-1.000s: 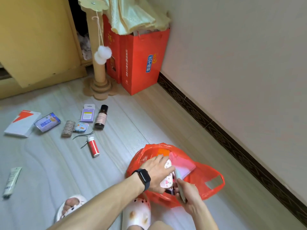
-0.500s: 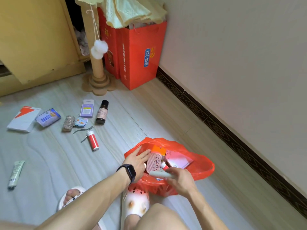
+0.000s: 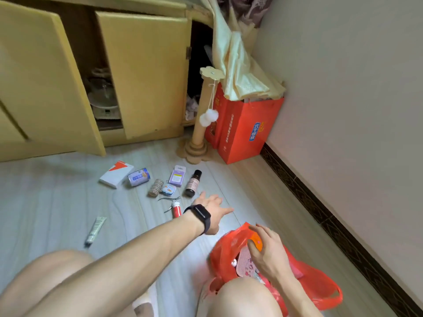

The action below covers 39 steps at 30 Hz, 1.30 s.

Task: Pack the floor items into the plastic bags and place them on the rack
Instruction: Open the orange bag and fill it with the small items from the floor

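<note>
Dark bottle (image 3: 193, 183), nippers (image 3: 169, 203), red tube (image 3: 176, 210) beside left hand (image 3: 211, 210)

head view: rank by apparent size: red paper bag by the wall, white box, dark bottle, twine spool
1. red paper bag, largest by far, though farthest from the camera
2. white box
3. dark bottle and twine spool: too alike to rank
</note>
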Tool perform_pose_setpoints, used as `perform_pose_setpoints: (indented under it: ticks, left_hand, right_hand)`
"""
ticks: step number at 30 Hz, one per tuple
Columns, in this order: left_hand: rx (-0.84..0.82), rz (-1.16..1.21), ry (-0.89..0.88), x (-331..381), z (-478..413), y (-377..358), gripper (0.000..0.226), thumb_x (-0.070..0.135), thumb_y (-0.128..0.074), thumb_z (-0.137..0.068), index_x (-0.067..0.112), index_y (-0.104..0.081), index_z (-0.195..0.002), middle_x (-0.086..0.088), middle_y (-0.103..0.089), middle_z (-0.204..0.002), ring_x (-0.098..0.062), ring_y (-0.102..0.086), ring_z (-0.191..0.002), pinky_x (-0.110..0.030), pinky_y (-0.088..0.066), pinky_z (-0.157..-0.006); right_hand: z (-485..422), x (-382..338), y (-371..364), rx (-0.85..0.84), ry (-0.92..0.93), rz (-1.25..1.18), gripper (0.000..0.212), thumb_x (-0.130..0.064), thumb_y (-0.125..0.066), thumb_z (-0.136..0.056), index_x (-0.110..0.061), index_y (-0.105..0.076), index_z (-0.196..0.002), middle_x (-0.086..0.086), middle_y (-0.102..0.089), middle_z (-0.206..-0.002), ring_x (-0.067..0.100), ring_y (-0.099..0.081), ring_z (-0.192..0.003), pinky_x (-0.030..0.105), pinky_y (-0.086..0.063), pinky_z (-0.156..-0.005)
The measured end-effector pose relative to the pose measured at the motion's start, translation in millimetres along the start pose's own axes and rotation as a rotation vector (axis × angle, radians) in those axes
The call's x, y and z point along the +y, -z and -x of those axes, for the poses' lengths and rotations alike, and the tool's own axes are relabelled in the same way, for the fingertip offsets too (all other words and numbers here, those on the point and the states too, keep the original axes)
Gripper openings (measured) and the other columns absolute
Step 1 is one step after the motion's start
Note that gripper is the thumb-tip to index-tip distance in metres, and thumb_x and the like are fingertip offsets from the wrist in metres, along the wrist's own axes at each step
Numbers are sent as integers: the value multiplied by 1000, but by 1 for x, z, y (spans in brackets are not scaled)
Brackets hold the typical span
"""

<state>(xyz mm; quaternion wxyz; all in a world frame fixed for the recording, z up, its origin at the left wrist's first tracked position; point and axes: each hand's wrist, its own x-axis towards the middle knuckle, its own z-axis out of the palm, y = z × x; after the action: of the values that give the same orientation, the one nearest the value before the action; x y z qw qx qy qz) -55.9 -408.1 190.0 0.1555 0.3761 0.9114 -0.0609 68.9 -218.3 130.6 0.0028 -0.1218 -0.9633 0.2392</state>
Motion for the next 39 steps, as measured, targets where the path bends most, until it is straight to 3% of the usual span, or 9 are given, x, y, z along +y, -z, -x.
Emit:
perform_pose_setpoints:
  ticks: [3,7,14,21,29,32,34,36,39]
  left_hand:
    - [102,-24,119,-51,19,38,63,34,-52,-91,35,-29,-150,-8,-36,-150,-26,-27,-141,-49,-20,-114]
    - [185,42,268,-125,65,59,65,39,-51,-91,38,-26,-151,-6,-25,-158,-24,-20,-145,-52,-14,-117]
    - [90,205,624,-224,143,-21,67,42,-49,-88,44,-21,-150,-5,-15,-161,-25,-22,-144,-49,-21,-112]
    - [-162,427,822,-266,174,-150,76,46,-48,-89,42,-7,-153,-4,11,-163,-26,-4,-149,-53,-9,-118]
    - [-296,519,853,-295,138,-239,70,47,-46,-92,49,-9,-151,-6,4,-163,-28,-12,-148,-44,-13,-117]
    - [-345,591,869,-293,123,-272,62,50,-44,-94,44,-19,-151,-8,-13,-159,-29,-27,-141,-39,-30,-112]
    - [-359,605,875,-288,117,-291,57,47,-45,-95,34,-28,-148,-10,-28,-146,-29,-41,-129,-36,-40,-102]
    - [-308,579,877,-285,116,-301,42,39,-47,-96,27,-39,-135,-11,-36,-129,-29,-46,-117,-36,-45,-93]
    - [-270,603,881,-279,115,-309,21,26,-48,-95,28,-45,-116,-6,-38,-115,-24,-55,-91,-34,-48,-80]
  right_hand:
    - [-14,-53,12,46,139,-47,42,-28,-60,-90,-36,-56,-131,-12,-51,-142,9,-40,-133,26,-34,-105]
    - [-37,-112,22,62,284,-43,43,-31,-62,-92,-38,-53,-134,-14,-47,-146,8,-36,-136,25,-34,-107]
    - [-84,-172,0,-54,451,79,50,-36,-61,-93,-40,-46,-141,-10,-44,-150,16,-40,-135,26,-36,-104]
    - [-130,-175,-98,-420,364,318,65,-50,-49,-95,-43,-21,-153,7,-20,-162,28,-31,-143,34,-35,-112]
    - [-175,-155,-223,-718,205,356,73,-50,-49,-96,-45,-7,-155,19,7,-163,40,-25,-144,45,-32,-114]
    - [-183,-144,-266,-737,175,347,69,-58,-45,-95,-43,-13,-154,21,1,-162,43,-26,-142,49,-34,-111]
    - [-178,-134,-285,-615,169,331,60,-60,-47,-92,-39,-31,-145,17,-21,-154,43,-37,-129,50,-43,-98]
    - [-169,-125,-294,-477,215,328,47,-52,-46,-94,-33,-45,-136,15,-39,-141,41,-47,-114,47,-47,-89]
    - [-156,-116,-295,-401,127,131,30,-34,-51,-98,-29,-62,-126,21,-48,-127,44,-56,-97,46,-49,-87]
